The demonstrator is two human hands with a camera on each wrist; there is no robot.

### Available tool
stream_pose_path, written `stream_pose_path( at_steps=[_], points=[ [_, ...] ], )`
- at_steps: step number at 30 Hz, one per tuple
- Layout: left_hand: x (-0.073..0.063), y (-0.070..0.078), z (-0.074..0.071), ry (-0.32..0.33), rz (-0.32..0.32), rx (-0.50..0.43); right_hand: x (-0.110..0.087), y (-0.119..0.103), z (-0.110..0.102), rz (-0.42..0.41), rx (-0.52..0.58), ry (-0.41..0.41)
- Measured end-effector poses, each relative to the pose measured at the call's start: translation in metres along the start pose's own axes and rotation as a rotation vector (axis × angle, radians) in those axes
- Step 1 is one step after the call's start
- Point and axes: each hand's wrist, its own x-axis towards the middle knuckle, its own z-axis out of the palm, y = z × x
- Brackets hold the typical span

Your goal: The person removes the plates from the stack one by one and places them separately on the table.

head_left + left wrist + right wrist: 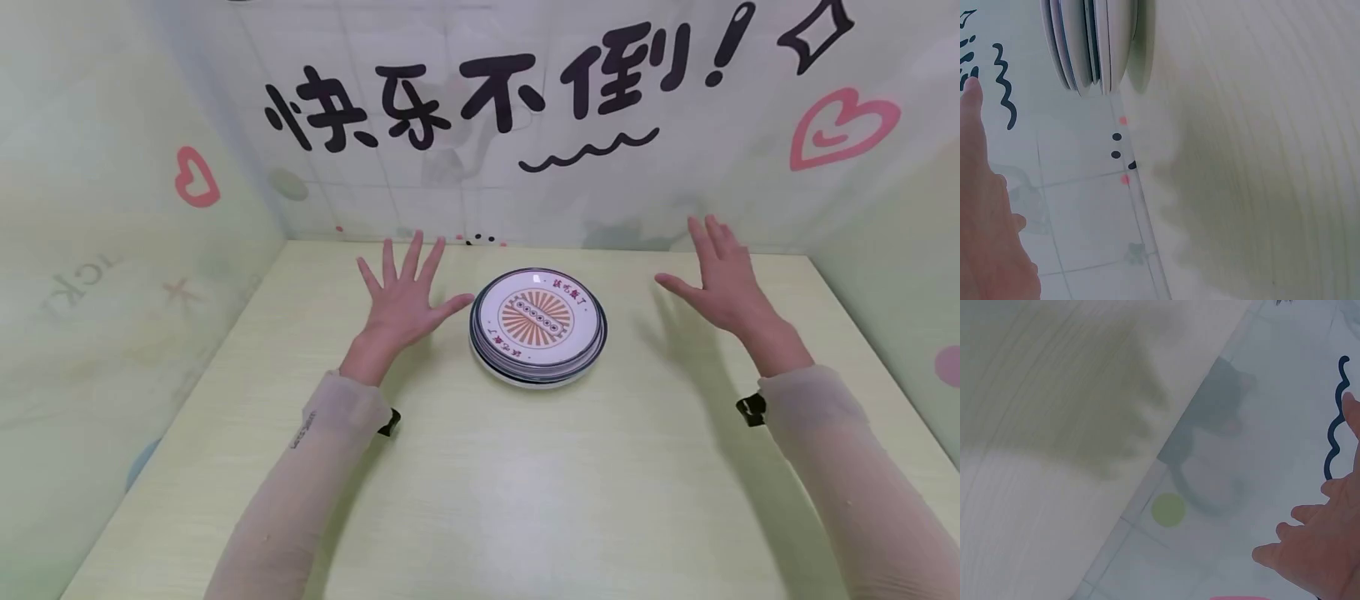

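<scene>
A stack of several round plates (537,327) with dark blue rims sits near the back of the table. The top plate carries an orange sunburst print and red characters. In the left wrist view the edges of the plates (1088,44) show at the top. My left hand (403,305) is spread to the left of the stack, its thumb tip close to the rim, and holds nothing. To the right, farther from the plates, my right hand (722,282) is held with fingers extended and nothing in it. Each hand casts a shadow on the table.
The pale wood-grain table (517,500) meets a printed back wall (480,192) with large black characters and a wavy line. Side walls with pink hearts stand at the left (97,250) and right (915,275).
</scene>
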Motion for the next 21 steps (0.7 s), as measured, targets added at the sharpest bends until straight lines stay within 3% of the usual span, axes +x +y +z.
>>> stream_pose_path(
  at_steps=[13,21],
  points=[
    [-0.008,0.008,0.002,0.029,0.063,-0.075,-0.001,-0.022,0.007,-0.018,0.054,-0.008],
    [-0.013,0.014,0.007,0.003,0.097,-0.117,-0.003,-0.032,0.019,-0.023,0.073,-0.019]
  ],
)
